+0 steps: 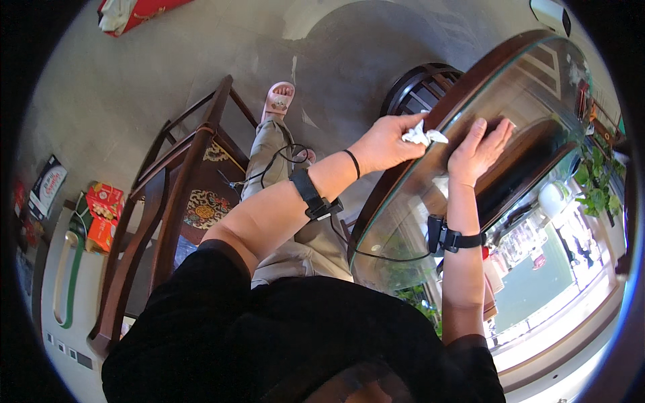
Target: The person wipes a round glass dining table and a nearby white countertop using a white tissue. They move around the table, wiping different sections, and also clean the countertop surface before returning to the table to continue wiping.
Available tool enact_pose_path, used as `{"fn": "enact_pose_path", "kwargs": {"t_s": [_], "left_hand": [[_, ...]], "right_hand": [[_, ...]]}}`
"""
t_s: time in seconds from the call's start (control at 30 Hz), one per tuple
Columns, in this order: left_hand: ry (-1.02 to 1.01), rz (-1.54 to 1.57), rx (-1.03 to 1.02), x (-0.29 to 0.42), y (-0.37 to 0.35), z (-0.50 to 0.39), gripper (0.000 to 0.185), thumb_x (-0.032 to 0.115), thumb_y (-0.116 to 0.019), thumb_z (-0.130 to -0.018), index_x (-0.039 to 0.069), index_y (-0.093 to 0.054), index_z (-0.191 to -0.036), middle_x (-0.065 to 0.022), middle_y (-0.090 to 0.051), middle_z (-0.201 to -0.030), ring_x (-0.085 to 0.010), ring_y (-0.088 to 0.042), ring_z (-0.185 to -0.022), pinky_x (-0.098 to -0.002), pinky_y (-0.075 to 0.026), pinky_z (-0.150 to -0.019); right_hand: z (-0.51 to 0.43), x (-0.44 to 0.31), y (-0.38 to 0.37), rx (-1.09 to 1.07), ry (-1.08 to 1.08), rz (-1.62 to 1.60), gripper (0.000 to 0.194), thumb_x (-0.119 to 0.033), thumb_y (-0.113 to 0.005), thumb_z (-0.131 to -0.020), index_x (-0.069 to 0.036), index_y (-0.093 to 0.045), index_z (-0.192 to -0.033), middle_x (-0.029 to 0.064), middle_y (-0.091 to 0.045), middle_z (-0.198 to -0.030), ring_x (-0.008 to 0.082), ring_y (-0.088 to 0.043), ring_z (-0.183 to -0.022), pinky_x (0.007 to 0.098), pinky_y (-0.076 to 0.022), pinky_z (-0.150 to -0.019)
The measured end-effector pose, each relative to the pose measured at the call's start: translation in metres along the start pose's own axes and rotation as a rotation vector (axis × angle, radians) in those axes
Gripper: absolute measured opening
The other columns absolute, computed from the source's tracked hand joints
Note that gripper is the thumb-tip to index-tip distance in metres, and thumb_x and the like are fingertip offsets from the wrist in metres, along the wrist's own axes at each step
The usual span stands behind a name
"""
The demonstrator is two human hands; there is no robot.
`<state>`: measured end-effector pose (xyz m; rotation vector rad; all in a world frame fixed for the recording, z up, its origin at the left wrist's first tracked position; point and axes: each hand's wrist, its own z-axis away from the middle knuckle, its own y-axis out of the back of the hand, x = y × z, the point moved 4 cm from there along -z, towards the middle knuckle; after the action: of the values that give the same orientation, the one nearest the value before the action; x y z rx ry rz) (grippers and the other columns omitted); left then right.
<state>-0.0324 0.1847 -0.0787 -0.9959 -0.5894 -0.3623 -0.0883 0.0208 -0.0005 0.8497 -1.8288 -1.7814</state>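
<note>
My left hand [387, 143] pinches a crumpled white tissue [423, 135] at the wooden rim [390, 186] of a round table. Part of the tissue lies over the edge of the clear glass top [398, 237]. To the right, my right hand [473, 153] is on or just above the glass, thumb apart from the fingers and nothing seen in its grasp. A small pale spot shows by its fingertips; I cannot tell what it is. Black straps with small devices circle both forearms, and a black cable [385, 258] runs between them.
A carved wooden chair [174, 221] with a patterned seat stands at my left. Beyond it are red snack boxes [105, 201] and a black-and-white package [48, 186]. A slatted dark wooden stool [421, 90] stands beside the table. Green plants [597, 179] and a bright window lie right.
</note>
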Motion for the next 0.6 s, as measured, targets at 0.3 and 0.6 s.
{"fn": "enact_pose_path", "kwargs": {"t_s": [0.3,0.6], "left_hand": [[0.016,0.018,0.018,0.043,0.003,-0.059,0.049,0.009,-0.066,-0.083,-0.003,-0.055,-0.13,-0.0041,-0.063,-0.114,-0.0105,-0.058,-0.102,-0.0251,-0.045,-0.093],[0.007,0.097,-0.014,0.076,-0.002,-0.128,0.037,0.014,-0.065,-0.084,-0.004,-0.062,-0.116,-0.0051,-0.066,-0.103,-0.014,-0.061,-0.09,-0.0303,-0.048,-0.082]], "right_hand": [[0.0,-0.004,-0.001,0.023,-0.05,-0.023,0.077,-0.052,-0.045,-0.094,0.001,-0.028,-0.146,0.0242,-0.025,-0.153,0.0385,-0.018,-0.144,0.0535,-0.0089,-0.116],[0.001,-0.006,0.002,0.001,-0.099,-0.022,0.081,-0.052,-0.046,-0.092,0.003,-0.024,-0.147,0.0247,-0.022,-0.153,0.0395,-0.017,-0.144,0.0553,-0.008,-0.115]]}}
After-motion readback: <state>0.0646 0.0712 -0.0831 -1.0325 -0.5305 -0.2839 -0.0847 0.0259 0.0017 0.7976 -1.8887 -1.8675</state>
